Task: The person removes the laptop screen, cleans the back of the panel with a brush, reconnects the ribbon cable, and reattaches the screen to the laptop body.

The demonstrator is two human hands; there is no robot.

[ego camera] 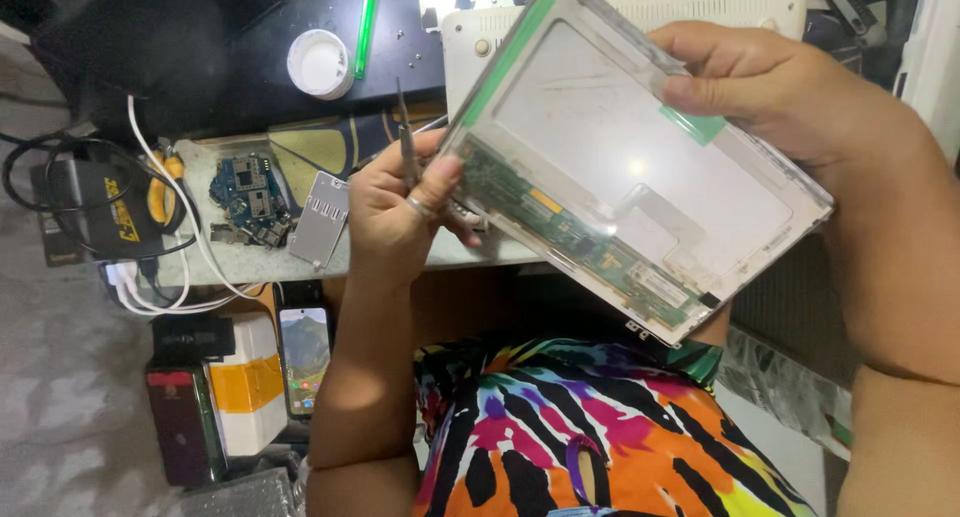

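A flat rectangular screen panel (640, 167) with a silvery back, green tape strips and a green circuit strip along its lower edge is held tilted over the workbench. My right hand (770, 87) grips its upper right edge, thumb on the back face. My left hand (395, 212) pinches the panel's lower left corner and also holds a thin dark tool (405, 137), a screwdriver or tweezers, pointing up.
On the bench lie a blue circuit board (245, 197), a grey metal plate (320, 217), a white round lid (320, 64) and a white device casing (470, 37). Cables and a black charger (110, 212) sit left. A lit phone (303, 357) and boxes lie below.
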